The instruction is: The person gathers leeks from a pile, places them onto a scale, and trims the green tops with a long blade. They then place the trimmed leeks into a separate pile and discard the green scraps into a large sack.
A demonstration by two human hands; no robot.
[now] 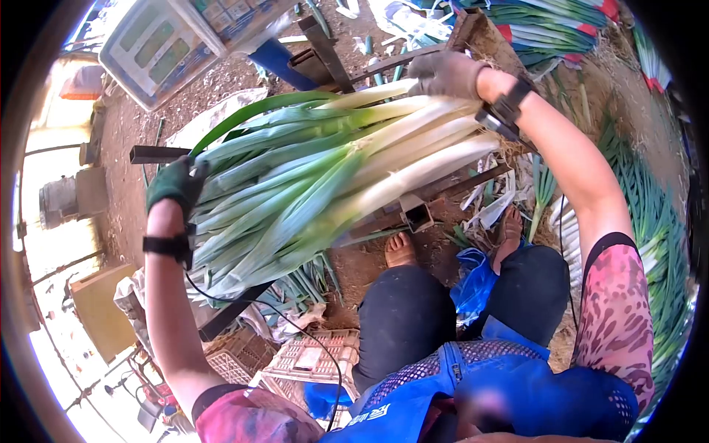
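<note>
Between dark-green-gloved left fingers (193, 179), at the leaf tips (212, 198) with grip unclear, and grey-gloved right fingers (427, 69), clamped on one pale stalk end (395, 90), lie heaped long green-and-white leeks (310, 173) above a rusty metal frame (330, 59), a blue plastic container (275, 63) left of the right fingers.

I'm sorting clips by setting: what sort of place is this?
Likely a farm produce-packing area: leek-like stalks on a metal frame, bundles of stalks on the dirt floor, and plastic crates.
</note>
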